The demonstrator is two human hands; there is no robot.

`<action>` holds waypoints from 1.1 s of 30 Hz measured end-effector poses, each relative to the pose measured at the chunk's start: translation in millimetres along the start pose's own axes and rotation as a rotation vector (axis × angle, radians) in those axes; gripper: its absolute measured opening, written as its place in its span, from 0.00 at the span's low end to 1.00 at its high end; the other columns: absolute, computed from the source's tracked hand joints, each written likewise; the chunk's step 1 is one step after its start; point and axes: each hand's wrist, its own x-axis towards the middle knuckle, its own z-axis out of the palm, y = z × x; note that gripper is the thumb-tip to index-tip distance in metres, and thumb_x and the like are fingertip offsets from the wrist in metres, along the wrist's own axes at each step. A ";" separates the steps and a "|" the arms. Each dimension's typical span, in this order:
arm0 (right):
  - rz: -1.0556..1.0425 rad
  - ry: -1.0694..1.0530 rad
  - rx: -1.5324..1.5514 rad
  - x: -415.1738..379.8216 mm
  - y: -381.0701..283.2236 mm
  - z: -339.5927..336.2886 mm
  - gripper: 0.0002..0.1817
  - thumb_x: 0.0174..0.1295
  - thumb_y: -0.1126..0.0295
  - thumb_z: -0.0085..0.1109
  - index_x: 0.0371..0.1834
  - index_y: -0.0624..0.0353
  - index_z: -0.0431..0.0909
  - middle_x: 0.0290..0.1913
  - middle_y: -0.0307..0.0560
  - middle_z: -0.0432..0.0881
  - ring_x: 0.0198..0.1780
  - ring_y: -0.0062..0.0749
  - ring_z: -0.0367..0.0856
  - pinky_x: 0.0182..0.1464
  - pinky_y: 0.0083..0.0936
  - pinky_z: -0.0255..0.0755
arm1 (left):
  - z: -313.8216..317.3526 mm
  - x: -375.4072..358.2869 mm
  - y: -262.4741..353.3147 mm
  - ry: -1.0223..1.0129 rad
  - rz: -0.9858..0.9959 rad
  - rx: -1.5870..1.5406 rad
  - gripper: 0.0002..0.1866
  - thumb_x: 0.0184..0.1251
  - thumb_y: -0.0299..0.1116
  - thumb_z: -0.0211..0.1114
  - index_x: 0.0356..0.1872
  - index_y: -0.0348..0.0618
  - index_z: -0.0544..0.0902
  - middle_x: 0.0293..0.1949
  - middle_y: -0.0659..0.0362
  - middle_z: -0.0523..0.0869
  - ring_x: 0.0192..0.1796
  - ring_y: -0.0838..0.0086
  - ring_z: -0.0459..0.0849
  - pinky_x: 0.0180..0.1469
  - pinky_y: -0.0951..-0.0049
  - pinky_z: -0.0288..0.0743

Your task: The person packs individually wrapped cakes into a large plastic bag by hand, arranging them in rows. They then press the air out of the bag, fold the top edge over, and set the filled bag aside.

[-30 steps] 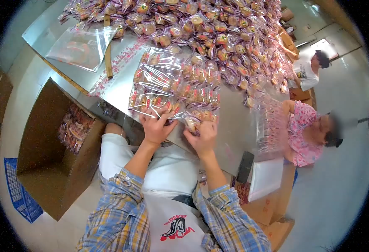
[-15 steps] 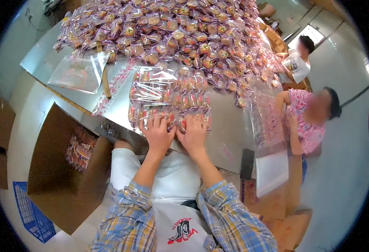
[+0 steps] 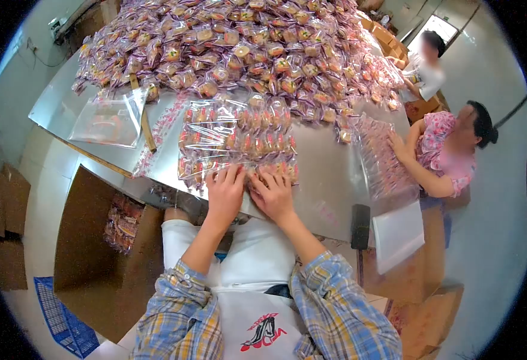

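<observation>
On the metal table before me lies a clear plastic bag [image 3: 239, 141] with several rows of small wrapped snack packets in it. My left hand [image 3: 226, 191] rests on its near edge, fingers stretched forward over the front row. Beside it, my right hand [image 3: 272, 195] touches the same edge with its fingers spread. Both hands are open, and the thumbs are close together in the middle. Just beyond the bag rises a large heap of purple-edged wrapped packets [image 3: 239, 51].
Flat clear bags [image 3: 110, 123] and a wooden strip [image 3: 144, 123] lie at left. An open cardboard box [image 3: 107, 264] stands below, near a blue crate [image 3: 65, 318]. At right, a person [image 3: 446, 147] touches another filled bag [image 3: 380, 156]; a second person [image 3: 425, 69] is farther back.
My hands have shifted slightly toward me on the bag, with the right fingers spread wider. The co-worker at right has reached an arm onto the other filled bag. The view has shifted a little.
</observation>
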 end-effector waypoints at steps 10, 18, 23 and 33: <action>0.162 0.083 -0.069 9.1 -11.2 13.4 0.21 0.61 0.58 0.70 0.58 0.46 0.87 0.54 0.43 0.85 0.56 0.45 0.79 0.60 0.44 0.68 | 17.6 -15.6 9.0 -0.080 0.017 0.228 0.23 0.71 0.34 0.61 0.66 0.46 0.83 0.74 0.58 0.80 0.63 0.70 0.81 0.65 0.51 0.66; 0.104 0.035 -0.084 10.1 -15.8 8.5 0.26 0.62 0.60 0.66 0.63 0.57 0.82 0.71 0.51 0.80 0.69 0.50 0.76 0.76 0.49 0.59 | 9.4 1.7 9.7 -0.236 -0.005 0.254 0.27 0.72 0.33 0.59 0.70 0.35 0.77 0.68 0.50 0.82 0.72 0.59 0.77 0.77 0.47 0.61; 0.055 0.010 -0.068 4.3 -1.5 15.2 0.23 0.64 0.63 0.64 0.62 0.57 0.83 0.72 0.49 0.80 0.72 0.48 0.75 0.79 0.55 0.54 | 3.0 7.0 0.9 -0.272 0.077 0.071 0.29 0.69 0.31 0.59 0.71 0.31 0.75 0.69 0.44 0.80 0.74 0.53 0.76 0.79 0.45 0.61; 0.109 -0.025 -0.206 20.7 -19.4 28.2 0.25 0.64 0.62 0.65 0.65 0.55 0.84 0.70 0.47 0.82 0.69 0.47 0.77 0.75 0.60 0.57 | -15.8 14.7 -21.6 -0.328 -0.004 0.066 0.24 0.69 0.30 0.63 0.66 0.49 0.83 0.61 0.55 0.88 0.69 0.60 0.82 0.78 0.42 0.58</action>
